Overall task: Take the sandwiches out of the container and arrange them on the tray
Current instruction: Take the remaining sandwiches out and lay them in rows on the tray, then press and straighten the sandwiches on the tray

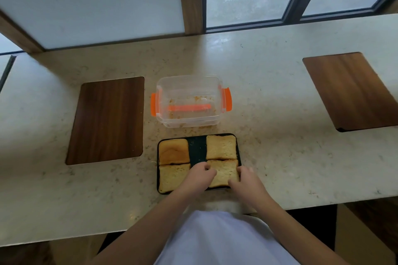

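Note:
A dark tray lies near the counter's front edge with several toasted sandwiches on it. One sits far left, one far right, one near left. The near-right sandwich lies flat on the tray between my hands. My left hand grips its left edge and my right hand grips its right edge. Behind the tray stands the clear plastic container with orange clips, holding only crumbs.
A dark wooden inlay is set into the pale stone counter left of the container, another wooden inlay at the far right. Windows and a wooden post rise behind the counter. The counter's front edge runs just before my body.

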